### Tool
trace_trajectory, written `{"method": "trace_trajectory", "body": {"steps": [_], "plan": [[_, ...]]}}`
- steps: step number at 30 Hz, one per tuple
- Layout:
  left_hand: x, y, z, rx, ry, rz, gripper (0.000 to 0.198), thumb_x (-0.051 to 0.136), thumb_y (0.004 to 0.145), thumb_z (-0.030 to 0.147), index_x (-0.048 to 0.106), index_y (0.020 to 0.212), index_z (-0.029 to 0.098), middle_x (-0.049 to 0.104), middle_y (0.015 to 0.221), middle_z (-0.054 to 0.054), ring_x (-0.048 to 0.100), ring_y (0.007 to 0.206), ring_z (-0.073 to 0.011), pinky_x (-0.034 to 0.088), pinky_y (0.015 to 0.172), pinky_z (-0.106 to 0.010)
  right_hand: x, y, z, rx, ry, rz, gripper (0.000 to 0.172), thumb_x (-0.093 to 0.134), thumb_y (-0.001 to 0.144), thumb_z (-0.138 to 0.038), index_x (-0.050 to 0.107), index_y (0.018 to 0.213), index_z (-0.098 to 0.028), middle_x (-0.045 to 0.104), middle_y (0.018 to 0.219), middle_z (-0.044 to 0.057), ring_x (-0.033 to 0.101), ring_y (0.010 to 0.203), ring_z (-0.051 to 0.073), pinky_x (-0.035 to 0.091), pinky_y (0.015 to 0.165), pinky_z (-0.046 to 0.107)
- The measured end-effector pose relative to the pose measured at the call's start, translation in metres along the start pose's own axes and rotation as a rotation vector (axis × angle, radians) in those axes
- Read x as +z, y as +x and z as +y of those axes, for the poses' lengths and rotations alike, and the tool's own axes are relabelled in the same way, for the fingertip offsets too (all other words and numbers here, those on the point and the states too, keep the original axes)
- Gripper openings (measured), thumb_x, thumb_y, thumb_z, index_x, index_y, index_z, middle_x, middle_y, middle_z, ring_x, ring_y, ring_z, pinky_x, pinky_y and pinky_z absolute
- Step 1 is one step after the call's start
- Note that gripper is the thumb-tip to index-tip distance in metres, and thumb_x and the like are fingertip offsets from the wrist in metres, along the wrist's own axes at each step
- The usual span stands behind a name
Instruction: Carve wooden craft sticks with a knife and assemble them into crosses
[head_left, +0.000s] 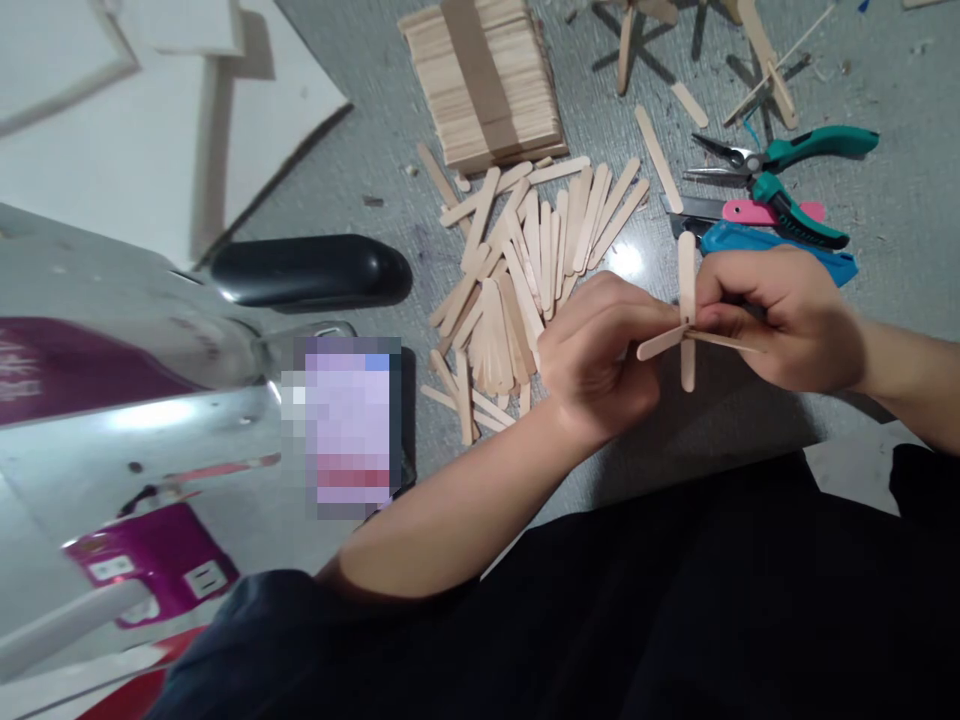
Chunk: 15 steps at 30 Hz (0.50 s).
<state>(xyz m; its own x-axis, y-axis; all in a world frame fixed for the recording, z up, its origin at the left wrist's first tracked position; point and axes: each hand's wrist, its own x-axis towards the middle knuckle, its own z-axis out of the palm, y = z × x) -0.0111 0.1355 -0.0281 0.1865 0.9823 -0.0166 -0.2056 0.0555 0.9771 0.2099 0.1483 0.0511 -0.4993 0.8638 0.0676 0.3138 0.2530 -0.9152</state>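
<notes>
Crossed wooden craft sticks (pixel 687 275) are held up between my two hands, with one stick standing upright and others sticking out sideways from the joint. My left hand (pixel 600 360) is closed, its fingertips pinching near the crossing from the left. From the other side, my right hand (pixel 787 310) has curled fingers and a thumb gripping close to the same crossing. What exactly fastens the sticks is too small to make out. Just left of my left hand, a loose pile of craft sticks (pixel 555 240) is spread over the grey table (pixel 390 130).
A banded bundle of craft sticks (pixel 480 80) lies at the back. Green-handled pliers (pixel 814 145) and a blue cutter (pixel 787 250) lie beyond my right hand. Leftward are a black case (pixel 307 270), a blurred-out phone (pixel 352 425) and a purple packet (pixel 157 560).
</notes>
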Motion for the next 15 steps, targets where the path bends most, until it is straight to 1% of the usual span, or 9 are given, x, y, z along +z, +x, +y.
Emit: {"method": "trace_trajectory", "body": {"steps": [1, 2, 4, 5, 7, 9, 11, 13, 15], "plan": [[0.002, 0.001, 0.001, 0.218, 0.061, 0.022, 0.036, 0.095, 0.099, 0.061, 0.08, 0.081, 0.033, 0.069, 0.078, -0.004, 0.067, 0.077, -0.0238, 0.055, 0.08, -0.046, 0.0, 0.001, 0.001, 0.003, 0.003, 0.002, 0.038, 0.077, 0.115, -0.046, 0.059, 0.086, -0.029, 0.057, 0.068, -0.005, 0.046, 0.059, 0.016, 0.04, 0.057, 0.034], [0.004, 0.003, 0.003, 0.295, 0.126, 0.037, 0.032, 0.091, 0.104, 0.057, 0.082, 0.085, 0.033, 0.071, 0.08, -0.005, 0.067, 0.076, -0.0229, 0.055, 0.081, -0.045, 0.0, 0.002, 0.001, -0.006, 0.009, 0.003, 0.039, 0.078, 0.115, -0.049, 0.061, 0.087, -0.029, 0.058, 0.068, -0.005, 0.046, 0.059, 0.016, 0.041, 0.057, 0.034], [0.009, 0.004, 0.008, 0.353, 0.196, 0.042, 0.031, 0.088, 0.106, 0.058, 0.083, 0.088, 0.034, 0.073, 0.078, -0.004, 0.065, 0.073, -0.0228, 0.055, 0.077, -0.045, 0.001, 0.004, 0.004, -0.022, 0.003, 0.045, 0.038, 0.081, 0.113, -0.053, 0.064, 0.088, -0.029, 0.062, 0.072, -0.003, 0.049, 0.062, 0.017, 0.045, 0.059, 0.035], [0.011, 0.003, 0.011, 0.344, 0.206, 0.039, 0.032, 0.09, 0.104, 0.061, 0.083, 0.088, 0.034, 0.072, 0.077, -0.004, 0.064, 0.072, -0.0232, 0.054, 0.076, -0.044, 0.003, 0.005, 0.005, -0.032, -0.023, 0.109, 0.038, 0.083, 0.111, -0.056, 0.066, 0.09, -0.03, 0.066, 0.076, -0.002, 0.052, 0.065, 0.018, 0.047, 0.061, 0.035], [0.014, 0.002, 0.017, 0.278, 0.232, 0.072, 0.034, 0.087, 0.107, 0.062, 0.082, 0.087, 0.035, 0.073, 0.077, -0.004, 0.065, 0.075, -0.0243, 0.056, 0.077, -0.045, 0.006, 0.004, 0.008, -0.072, -0.108, 0.312, 0.037, 0.083, 0.109, -0.058, 0.065, 0.093, -0.03, 0.07, 0.085, 0.001, 0.058, 0.073, 0.021, 0.05, 0.067, 0.038], [0.016, 0.003, 0.021, 0.325, 0.261, 0.118, 0.029, 0.084, 0.112, 0.051, 0.082, 0.089, 0.034, 0.075, 0.08, -0.004, 0.069, 0.076, -0.0234, 0.059, 0.078, -0.044, 0.008, 0.001, 0.009, -0.118, -0.171, 0.456, 0.034, 0.076, 0.113, -0.054, 0.062, 0.093, -0.031, 0.068, 0.084, 0.002, 0.059, 0.074, 0.022, 0.048, 0.068, 0.04], [0.017, 0.006, 0.022, 0.504, 0.292, 0.147, 0.019, 0.081, 0.113, 0.031, 0.084, 0.095, 0.031, 0.079, 0.083, -0.002, 0.073, 0.076, -0.0199, 0.059, 0.076, -0.039, 0.008, -0.004, 0.008, -0.188, -0.156, 0.414, 0.032, 0.068, 0.117, -0.045, 0.06, 0.09, -0.03, 0.061, 0.074, -0.002, 0.053, 0.063, 0.019, 0.04, 0.06, 0.038], [0.017, 0.012, 0.02, 0.687, 0.338, 0.169, 0.018, 0.078, 0.111, 0.014, 0.084, 0.102, 0.028, 0.081, 0.085, 0.0, 0.076, 0.077, -0.0154, 0.058, 0.074, -0.032, 0.008, -0.009, 0.004, -0.235, -0.144, 0.266, 0.03, 0.064, 0.119, -0.035, 0.062, 0.09, -0.028, 0.06, 0.07, -0.004, 0.049, 0.057, 0.015, 0.035, 0.056, 0.036], [0.016, 0.018, 0.017, 0.87, 0.377, 0.192, 0.014, 0.082, 0.109, 0.015, 0.082, 0.098, 0.023, 0.079, 0.078, 0.002, 0.073, 0.069, -0.0112, 0.055, 0.066, -0.026, 0.008, -0.012, 0.0, -0.267, -0.147, 0.166, 0.027, 0.063, 0.119, -0.027, 0.066, 0.091, -0.026, 0.065, 0.073, -0.003, 0.054, 0.059, 0.014, 0.04, 0.058, 0.032]]}}
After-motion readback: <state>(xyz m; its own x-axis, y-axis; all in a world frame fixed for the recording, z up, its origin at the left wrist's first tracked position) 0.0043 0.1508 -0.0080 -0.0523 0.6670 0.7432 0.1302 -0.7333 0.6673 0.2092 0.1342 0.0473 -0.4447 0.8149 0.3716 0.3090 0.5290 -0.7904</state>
